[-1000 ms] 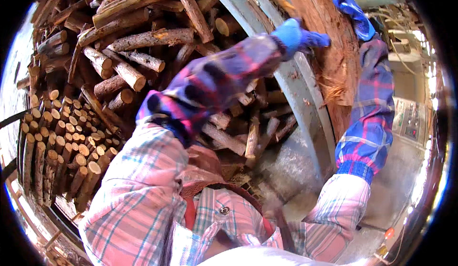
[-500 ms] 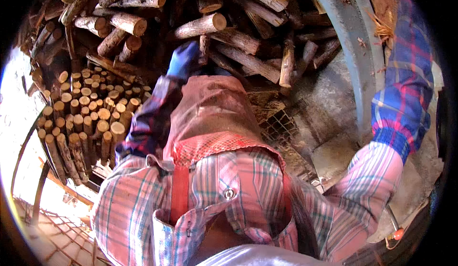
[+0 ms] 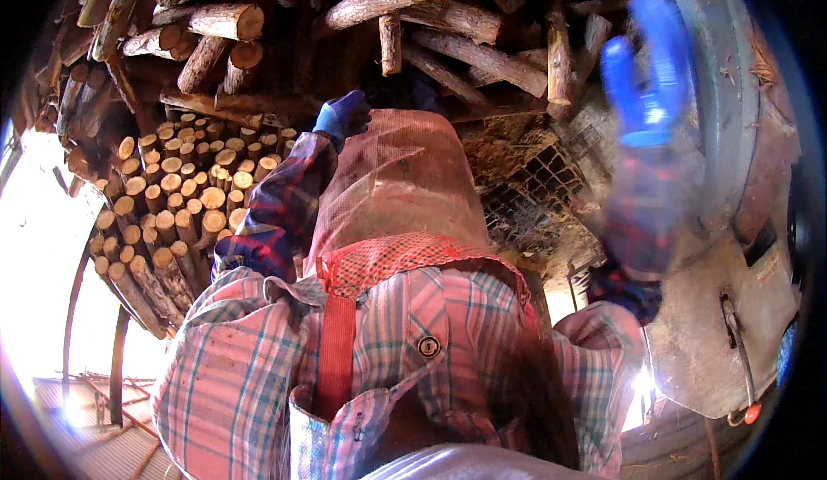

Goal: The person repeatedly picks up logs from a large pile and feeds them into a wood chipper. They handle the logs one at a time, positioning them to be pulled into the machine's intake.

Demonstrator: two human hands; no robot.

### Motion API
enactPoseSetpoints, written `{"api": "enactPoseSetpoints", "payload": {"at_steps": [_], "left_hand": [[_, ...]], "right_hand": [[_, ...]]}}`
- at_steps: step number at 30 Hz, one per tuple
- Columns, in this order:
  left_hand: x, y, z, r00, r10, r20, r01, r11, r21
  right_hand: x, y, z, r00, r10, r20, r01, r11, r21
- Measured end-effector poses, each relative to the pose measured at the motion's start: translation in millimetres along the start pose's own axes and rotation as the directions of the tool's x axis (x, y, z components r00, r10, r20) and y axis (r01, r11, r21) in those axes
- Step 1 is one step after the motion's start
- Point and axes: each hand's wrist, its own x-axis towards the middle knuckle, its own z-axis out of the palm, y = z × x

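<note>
My left hand [image 3: 343, 116], in a blue glove, is beside the upper left edge of my reddish apron [image 3: 396, 178]. Its fingers look curled, and whatever they may hold is hidden in the dark. A short upright log [image 3: 390, 43] is the nearest piece of wood, a little beyond it. My right hand [image 3: 652, 75], also blue-gloved, is raised at the upper right with thumb and fingers apart and nothing in it. It is slightly blurred, between the loose log pile [image 3: 482, 49] and a curved grey metal rim [image 3: 732, 92].
A tight bundle of cut logs [image 3: 185, 187] stands on end at left. A metal grid [image 3: 538, 178] with wood debris lies right of the apron. At the far right are a pale panel [image 3: 698, 342] and a rod with an orange tip [image 3: 751, 413].
My right hand has come in from the upper right edge, moving left. The left hand stays near the apron's edge. The whole view has shifted, with the log pile now higher in it.
</note>
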Motion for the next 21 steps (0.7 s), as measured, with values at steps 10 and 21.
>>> {"api": "enactPoseSetpoints", "payload": {"at_steps": [10,21], "left_hand": [[97.3,-54.1,-76.4,0.828,0.48,0.289,-0.559,0.743,0.368],[116.6,-20.0,-39.3,0.881,0.075,0.466,-0.305,0.845,0.44]], "right_hand": [[-387.2,19.0,146.0,0.548,0.672,0.498,-0.731,0.674,-0.105],[-538.3,-45.2,257.9,0.716,0.605,0.348,-0.616,0.782,-0.093]]}}
